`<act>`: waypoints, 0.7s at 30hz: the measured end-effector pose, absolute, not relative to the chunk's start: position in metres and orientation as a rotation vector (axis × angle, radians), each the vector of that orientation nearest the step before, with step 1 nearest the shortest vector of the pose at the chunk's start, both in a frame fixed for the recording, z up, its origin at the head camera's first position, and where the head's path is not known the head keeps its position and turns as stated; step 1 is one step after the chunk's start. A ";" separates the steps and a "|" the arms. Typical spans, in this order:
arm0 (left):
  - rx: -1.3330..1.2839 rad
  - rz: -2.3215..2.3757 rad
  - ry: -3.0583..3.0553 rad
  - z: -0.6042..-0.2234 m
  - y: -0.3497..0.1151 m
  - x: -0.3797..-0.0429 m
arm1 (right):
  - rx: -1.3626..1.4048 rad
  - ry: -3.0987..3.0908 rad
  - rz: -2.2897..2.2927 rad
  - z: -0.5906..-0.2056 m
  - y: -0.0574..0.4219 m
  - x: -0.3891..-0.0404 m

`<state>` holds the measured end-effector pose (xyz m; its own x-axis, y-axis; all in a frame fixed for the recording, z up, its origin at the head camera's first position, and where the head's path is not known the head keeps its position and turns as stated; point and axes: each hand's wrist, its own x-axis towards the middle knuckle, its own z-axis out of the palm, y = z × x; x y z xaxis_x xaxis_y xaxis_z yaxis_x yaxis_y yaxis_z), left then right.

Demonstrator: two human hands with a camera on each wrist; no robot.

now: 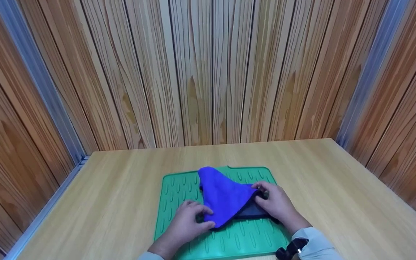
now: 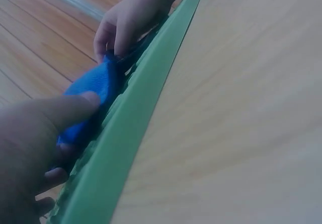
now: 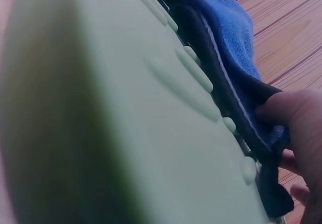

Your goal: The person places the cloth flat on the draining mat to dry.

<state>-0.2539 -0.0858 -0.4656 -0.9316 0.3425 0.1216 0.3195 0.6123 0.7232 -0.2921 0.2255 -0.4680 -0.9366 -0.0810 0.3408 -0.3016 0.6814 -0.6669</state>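
A blue towel [image 1: 226, 196] with a dark grey underside and black edging lies folded askew on a green ridged mat [image 1: 255, 238]. My left hand [image 1: 190, 222] pinches its near left corner between thumb and fingers; the left wrist view shows the thumb [image 2: 90, 99] on top of the blue cloth. On the right side, my right hand [image 1: 278, 204] pinches another corner, lifting it a little so that the grey face [image 1: 253, 211] shows below. In the right wrist view, the thumb presses the dark edge [image 3: 261, 90], and part of the cloth hangs below the fingers.
The mat lies on a light wooden table [image 1: 121, 202]. Wood-panelled walls [image 1: 211, 72] enclose the table at the back and sides, with metal posts [image 1: 370, 72] in the corners. A black device [image 1: 291, 249] sits by the right sleeve.
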 end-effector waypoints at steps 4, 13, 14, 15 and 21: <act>0.572 1.334 2.849 -0.462 -0.100 -0.257 | 0.285 -2.555 0.969 -0.464 0.228 -0.292; 0.547 1.427 2.884 -0.458 -0.129 -0.265 | 0.302 -2.408 0.658 -0.461 0.235 -0.292; 0.549 1.427 2.885 -0.458 -0.131 -0.265 | 0.290 -2.395 0.660 -0.461 0.235 -0.292; 0.550 1.422 2.887 -0.459 -0.132 -0.266 | 0.276 -2.388 0.676 -0.461 0.235 -0.292; 0.466 1.400 2.779 -0.463 -0.133 -0.267 | 0.215 -2.459 1.009 -0.463 0.234 -0.290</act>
